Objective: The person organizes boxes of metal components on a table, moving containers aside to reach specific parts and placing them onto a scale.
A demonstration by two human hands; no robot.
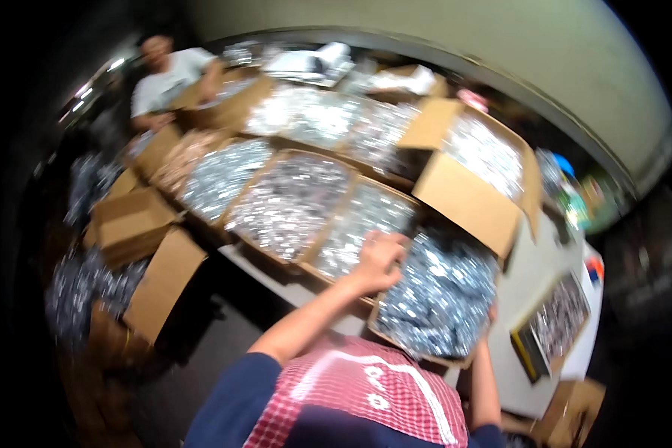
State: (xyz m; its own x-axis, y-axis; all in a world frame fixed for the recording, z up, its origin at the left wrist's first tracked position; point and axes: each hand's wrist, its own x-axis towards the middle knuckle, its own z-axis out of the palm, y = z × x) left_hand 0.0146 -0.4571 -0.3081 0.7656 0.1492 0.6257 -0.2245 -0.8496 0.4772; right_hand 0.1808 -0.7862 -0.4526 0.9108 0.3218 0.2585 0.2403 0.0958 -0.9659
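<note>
My left hand (381, 263) is over the near edge of an open box of clear shiny plastic packets (366, 220), beside the nearest box. Its fingers are curled in; blur hides what they may hold. Directly before me a cardboard box (375, 322) is filled with bluish, shiny plastic packets (437, 295). My right hand (491, 315) grips this box at its right side, with most of its fingers hidden behind the wall.
More open boxes of packets (291, 201) stand in rows to the left and behind. A flapped carton (467, 201) rises at the back right. On the right lies a small packet-filled box (552, 321) on the table (526, 291). Another person (173, 78) is at the far left.
</note>
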